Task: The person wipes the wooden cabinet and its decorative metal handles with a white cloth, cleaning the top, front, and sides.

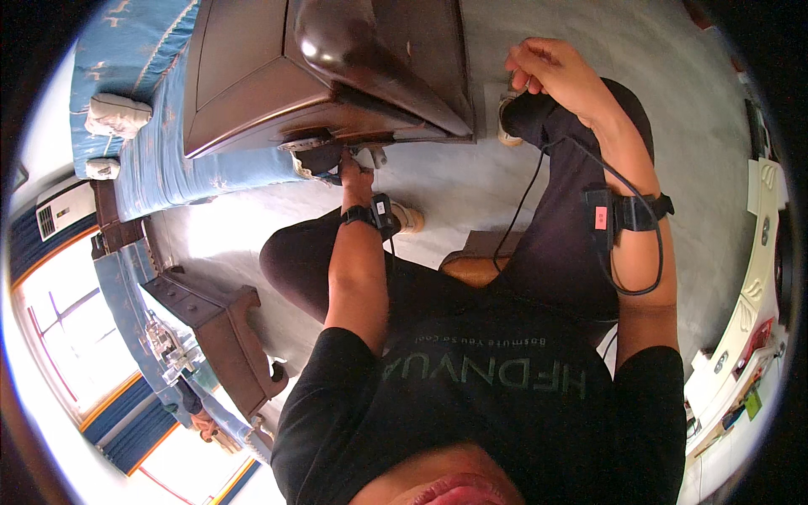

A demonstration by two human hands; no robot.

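Observation:
Low before me stands the dark brown wooden end of a sofa [252, 95], with a thick curved armrest [379, 69]. My left hand [357, 172] is at its lower edge, beside a dark object [319, 158] and a small white object [364, 158]; the fingers are partly hidden, and whether they grip either one I cannot tell. Raised to the right of the armrest, above my shoe, my right hand [540, 66] has loosely curled fingers, and no held object shows in it. Black straps with small boxes and a cable are on both arms.
Blue patterned fabric [221, 173] covers the seat behind the wooden end. A small wooden stool [470, 262] is beneath me. A dark wooden table [208, 322] with items stands at the left, near windows. Pale cabinets [751, 271] line the right. Farther left, another person is partly visible.

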